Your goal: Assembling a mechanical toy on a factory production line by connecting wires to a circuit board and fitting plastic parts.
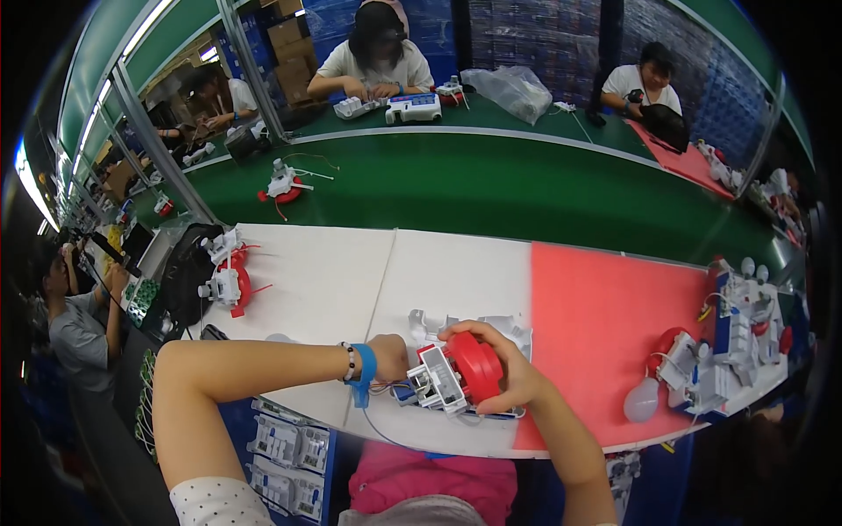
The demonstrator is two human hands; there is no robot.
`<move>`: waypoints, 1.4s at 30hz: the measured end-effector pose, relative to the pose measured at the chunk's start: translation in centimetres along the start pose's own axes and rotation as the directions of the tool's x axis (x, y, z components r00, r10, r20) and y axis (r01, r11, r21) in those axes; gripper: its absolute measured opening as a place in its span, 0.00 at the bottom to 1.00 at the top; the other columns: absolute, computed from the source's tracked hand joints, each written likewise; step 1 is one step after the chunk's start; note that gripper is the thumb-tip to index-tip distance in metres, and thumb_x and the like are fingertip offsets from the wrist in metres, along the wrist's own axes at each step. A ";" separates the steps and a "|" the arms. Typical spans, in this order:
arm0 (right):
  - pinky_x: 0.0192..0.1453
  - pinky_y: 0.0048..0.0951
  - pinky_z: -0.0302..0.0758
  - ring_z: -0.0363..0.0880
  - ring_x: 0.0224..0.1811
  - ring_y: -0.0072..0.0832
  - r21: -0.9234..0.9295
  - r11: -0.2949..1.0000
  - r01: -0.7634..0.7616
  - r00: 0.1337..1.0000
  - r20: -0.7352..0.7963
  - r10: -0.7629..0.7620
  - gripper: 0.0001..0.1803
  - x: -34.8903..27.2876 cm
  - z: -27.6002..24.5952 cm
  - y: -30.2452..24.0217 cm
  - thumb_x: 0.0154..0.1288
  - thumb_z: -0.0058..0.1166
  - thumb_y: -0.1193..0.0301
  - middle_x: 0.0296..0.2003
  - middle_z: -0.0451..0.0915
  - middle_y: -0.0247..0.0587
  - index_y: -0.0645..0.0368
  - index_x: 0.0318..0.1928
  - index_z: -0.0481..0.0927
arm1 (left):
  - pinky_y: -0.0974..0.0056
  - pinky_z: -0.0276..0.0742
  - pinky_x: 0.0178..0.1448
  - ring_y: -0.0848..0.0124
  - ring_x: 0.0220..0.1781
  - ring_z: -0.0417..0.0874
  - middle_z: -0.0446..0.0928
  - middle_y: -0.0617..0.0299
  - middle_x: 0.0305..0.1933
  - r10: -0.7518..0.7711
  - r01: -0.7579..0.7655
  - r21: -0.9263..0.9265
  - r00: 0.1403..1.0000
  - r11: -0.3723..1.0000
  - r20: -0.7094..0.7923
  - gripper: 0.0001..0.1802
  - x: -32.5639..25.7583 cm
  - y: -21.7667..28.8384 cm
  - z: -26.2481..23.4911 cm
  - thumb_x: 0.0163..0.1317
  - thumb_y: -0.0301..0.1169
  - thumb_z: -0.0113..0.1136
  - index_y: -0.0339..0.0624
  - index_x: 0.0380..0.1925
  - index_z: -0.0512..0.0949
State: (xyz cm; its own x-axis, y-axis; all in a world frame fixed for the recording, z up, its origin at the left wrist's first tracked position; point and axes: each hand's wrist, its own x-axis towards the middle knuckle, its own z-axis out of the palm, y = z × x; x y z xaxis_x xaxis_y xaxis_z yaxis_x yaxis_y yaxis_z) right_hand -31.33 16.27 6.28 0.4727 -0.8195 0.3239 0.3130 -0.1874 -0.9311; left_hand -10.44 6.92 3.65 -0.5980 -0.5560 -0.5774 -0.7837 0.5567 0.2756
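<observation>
Your right hand [519,379] is clamped on a white-and-red plastic assembly [472,365], a boxy open-sided white casing joined to a thick round red part, with the fingers curved around the red part's far edge and the thumb pressed along its near side. The assembly is held tilted just above the pale white work surface [320,276], near its front edge, and in front of a light grey moulded plastic shell [424,323] that is partly covered by it. Your left hand [391,352] is curled just beside the casing, near some thin wires; its fingers are turned away and largely hidden, so you cannot really tell from here whether they are together on something. A bright blue wrist strap [362,366] and a dark-and-light beaded bracelet [350,361] sit on your left wrist. To your right, a flat coral-red mat [589,320] covers part of the surface, with a round white light bulb [642,401] near its outer end beside a heap of white, grey and red plastic units [741,337]. At the surface's far left corner are two similar white-and-red units [230,285], and beyond runs a wide green conveyor belt [491,200].
</observation>
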 end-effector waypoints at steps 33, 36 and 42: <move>0.54 0.32 0.67 0.64 0.55 0.33 0.034 0.999 -0.034 0.999 -0.007 0.034 0.50 0.2 0.2 0.4 0.26 0.70 0.72 0.54 0.63 0.40 0.52 0.57 0.60 | 0.67 0.74 0.36 0.66 0.32 0.79 0.78 0.58 0.27 0.016 -0.015 -0.311 1.000 0.950 0.000 0.17 0.3 -1.5 0.0 0.33 0.39 0.71 0.42 0.21 0.78; 0.56 0.30 0.65 0.65 0.55 0.32 0.057 0.998 0.015 0.999 -0.045 -0.012 0.52 0.5 0.0 1.1 0.27 0.71 0.67 0.54 0.64 0.44 0.60 0.58 0.58 | 0.68 0.75 0.35 0.68 0.30 0.79 0.78 0.58 0.26 0.021 -0.034 -0.400 0.999 0.916 -0.036 0.16 0.5 -3.2 1.2 0.33 0.38 0.72 0.42 0.21 0.77; 0.57 0.29 0.65 0.67 0.54 0.32 0.165 0.986 0.009 0.986 -0.168 0.020 0.57 0.6 0.1 0.6 0.24 0.72 0.64 0.56 0.62 0.49 0.65 0.59 0.54 | 0.67 0.72 0.32 0.68 0.26 0.77 0.76 0.55 0.23 0.112 -0.210 -0.499 0.969 0.841 -0.218 0.13 -1.3 -1.6 -0.1 0.51 0.36 0.58 0.36 0.22 0.75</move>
State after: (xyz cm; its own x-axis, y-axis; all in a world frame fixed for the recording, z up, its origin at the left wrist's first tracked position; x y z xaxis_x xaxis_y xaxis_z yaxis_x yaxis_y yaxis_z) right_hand -30.81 15.73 5.91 0.3340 -0.9022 0.2729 0.4491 -0.1023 -0.8876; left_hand -8.42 6.71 4.02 -0.7042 -0.6114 -0.3611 -0.6175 0.2761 0.7366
